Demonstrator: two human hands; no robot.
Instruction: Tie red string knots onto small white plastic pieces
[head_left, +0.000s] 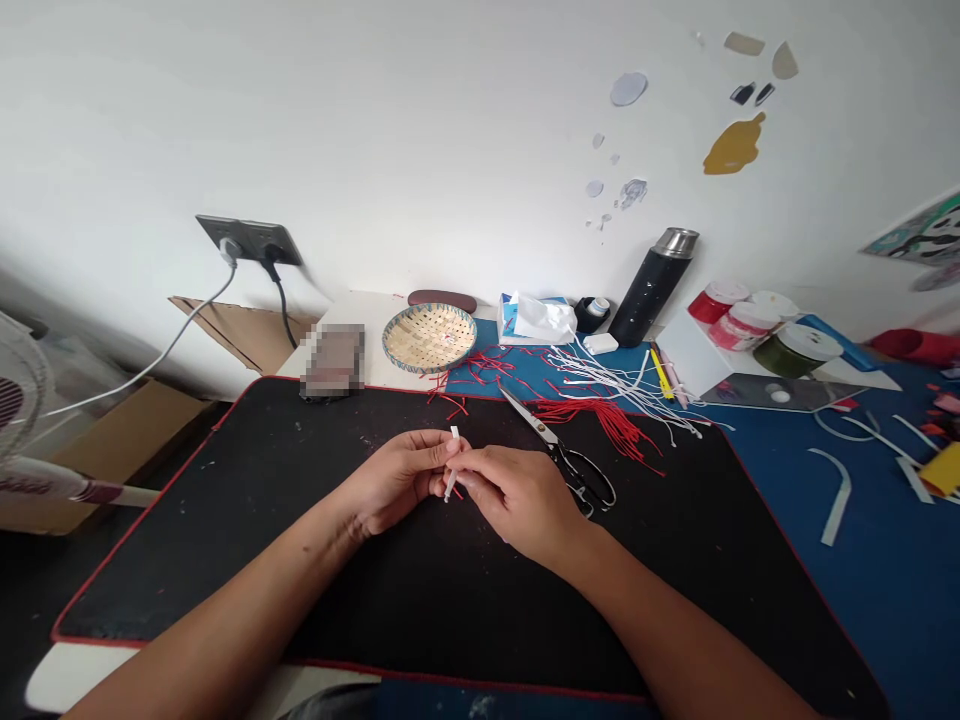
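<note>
The person sits at the desk (885, 560) with both hands together over a black desk mat with a red edge (300, 560), just left of a pair of steel scissors with black handles (562, 455). The left hand (397, 480) and the right hand (517, 500) pinch a short thin white strip (452, 462) between them. Their fingers (431, 445) are closed on it, and its top end pokes up above them. The strip stands nearly upright, off the mat, a little left of the scissors' blades. Just right of the scissors lies a loose bundle of thin red strips (615, 420), and behind that a scatter of thin white strips (622, 385). Behind and left of the scissors sits a round woven straw basket (429, 338). Behind and right of them a black metal flask with a silver cap (651, 287) leans on the wall.
</note>
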